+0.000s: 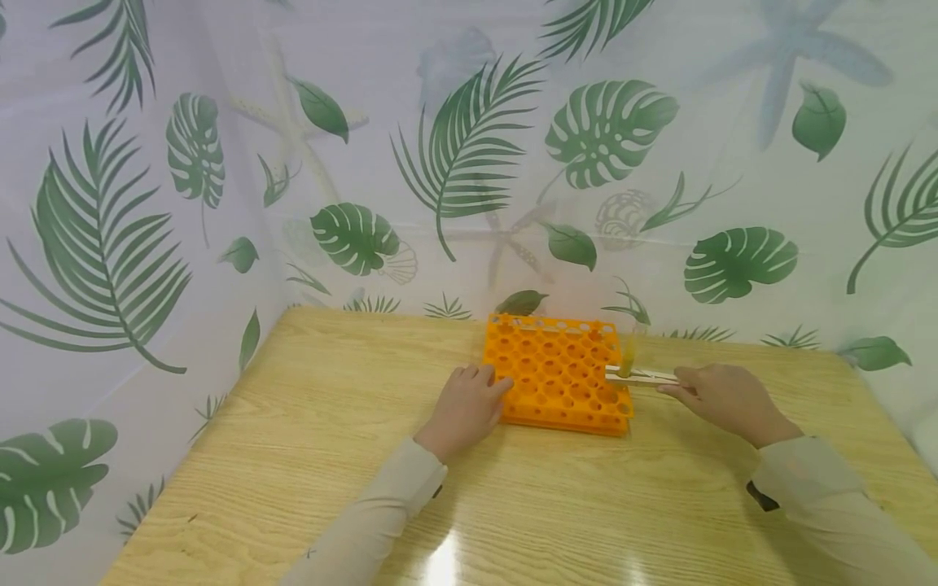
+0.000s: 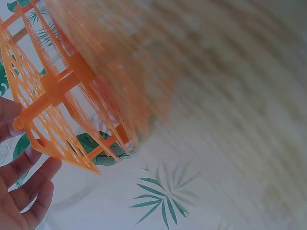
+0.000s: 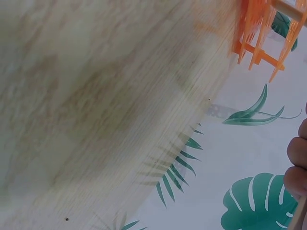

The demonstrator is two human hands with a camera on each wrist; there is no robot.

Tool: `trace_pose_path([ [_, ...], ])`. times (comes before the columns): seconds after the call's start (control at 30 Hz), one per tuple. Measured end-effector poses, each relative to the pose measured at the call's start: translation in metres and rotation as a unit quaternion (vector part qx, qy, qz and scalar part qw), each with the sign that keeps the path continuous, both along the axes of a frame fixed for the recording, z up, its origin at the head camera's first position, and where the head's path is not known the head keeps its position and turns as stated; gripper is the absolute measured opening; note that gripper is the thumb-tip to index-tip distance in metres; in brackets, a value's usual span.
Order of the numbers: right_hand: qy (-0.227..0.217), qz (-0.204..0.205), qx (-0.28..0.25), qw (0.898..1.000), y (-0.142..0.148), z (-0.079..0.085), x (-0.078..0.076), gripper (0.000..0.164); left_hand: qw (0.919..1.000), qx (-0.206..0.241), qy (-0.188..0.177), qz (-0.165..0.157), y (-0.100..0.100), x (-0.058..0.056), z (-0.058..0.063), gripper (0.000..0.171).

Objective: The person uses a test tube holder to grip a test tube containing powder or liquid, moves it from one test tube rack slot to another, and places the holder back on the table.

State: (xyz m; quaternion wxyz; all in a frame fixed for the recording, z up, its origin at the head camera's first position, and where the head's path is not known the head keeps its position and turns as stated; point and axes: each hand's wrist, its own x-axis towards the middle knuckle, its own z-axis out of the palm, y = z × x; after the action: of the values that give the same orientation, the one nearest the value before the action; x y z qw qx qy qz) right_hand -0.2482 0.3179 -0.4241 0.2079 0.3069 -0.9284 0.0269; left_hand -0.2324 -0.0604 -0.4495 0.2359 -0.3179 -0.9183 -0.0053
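An orange test tube rack (image 1: 560, 374) with rows of round holes stands on the wooden table. At its left end, my left hand (image 1: 466, 407) grips the rack's edge; in the left wrist view the fingers (image 2: 34, 191) wrap about one corner of the frame. My right hand (image 1: 725, 399) holds a wooden test tube clamp (image 1: 648, 378) by its handle end. The clamp's far end is around a clear test tube (image 1: 628, 358) with yellow liquid in it, upright at the rack's right edge. Only a few right fingers (image 3: 296, 153) show in the right wrist view.
The table (image 1: 330, 423) has light wood grain and meets a white curtain (image 1: 469, 268) printed with green leaves close behind the rack. Another curtain side runs along the table's left edge.
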Motion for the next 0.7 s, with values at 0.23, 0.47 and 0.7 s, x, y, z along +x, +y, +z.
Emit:
trace_pose_path([
  [0.23, 0.0, -0.002, -0.002, 1.0, 0.0012, -0.0025, -0.0017, 0.042, 1.0, -0.002, 0.001, 0.0, -0.0001, 0.0001, 0.0011, 0.017],
  [0.47, -0.008, -0.006, -0.001, 1.0, 0.0016, -0.0026, -0.0016, 0.04, 1.0, -0.003, 0.002, 0.001, -0.0001, -0.0001, 0.0009, 0.017],
  [0.7, -0.023, -0.015, -0.002, 1.0, 0.0012, -0.0017, -0.0018, 0.039, 1.0, -0.007, -0.002, 0.004, -0.0001, -0.0002, 0.0003, 0.019],
])
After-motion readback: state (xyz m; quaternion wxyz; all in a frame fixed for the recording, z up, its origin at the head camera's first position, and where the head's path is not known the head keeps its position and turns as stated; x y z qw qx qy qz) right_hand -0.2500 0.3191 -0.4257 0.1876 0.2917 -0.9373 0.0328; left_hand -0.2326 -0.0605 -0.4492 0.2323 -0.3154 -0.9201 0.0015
